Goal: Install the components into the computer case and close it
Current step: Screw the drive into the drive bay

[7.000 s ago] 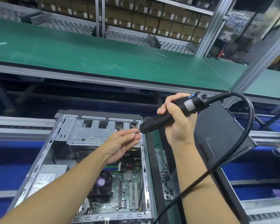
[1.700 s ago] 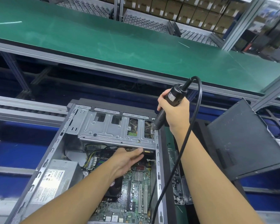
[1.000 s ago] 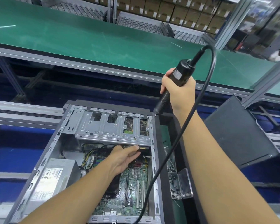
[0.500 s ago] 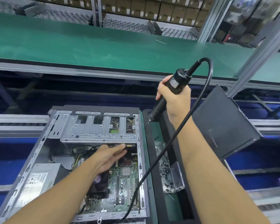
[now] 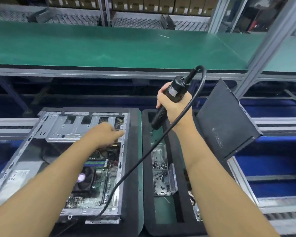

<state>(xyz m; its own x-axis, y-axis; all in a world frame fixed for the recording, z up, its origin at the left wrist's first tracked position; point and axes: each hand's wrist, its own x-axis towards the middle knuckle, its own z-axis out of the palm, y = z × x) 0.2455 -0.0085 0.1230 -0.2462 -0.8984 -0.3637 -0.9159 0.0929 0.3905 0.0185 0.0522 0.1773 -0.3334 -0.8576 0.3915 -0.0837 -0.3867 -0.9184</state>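
Observation:
The open computer case point(image 5: 22, 151) lies on its side at the lower left, its motherboard point(image 5: 99, 182) and CPU fan point(image 5: 83, 178) exposed. A silver drive cage point(image 5: 72, 127) spans its far end. My left hand point(image 5: 106, 132) reaches over the cage's right end, blurred, fingers stretched toward the case's right rail; whether it holds anything is unclear. My right hand point(image 5: 171, 106) grips a black electric screwdriver point(image 5: 171, 98), tip pointing down over the green tray to the right of the case. Its cable point(image 5: 140, 163) loops down across the case.
A black-rimmed green tray point(image 5: 161, 211) right of the case holds a clear screw box point(image 5: 161, 178). The black side panel point(image 5: 224, 120) leans tilted at the right. A green conveyor belt point(image 5: 109, 47) runs behind, with metal rails and blue surfaces at both sides.
My left hand has come up from inside the case to the drive cage's right end. My right hand has carried the screwdriver rightward, away from the case and over the tray.

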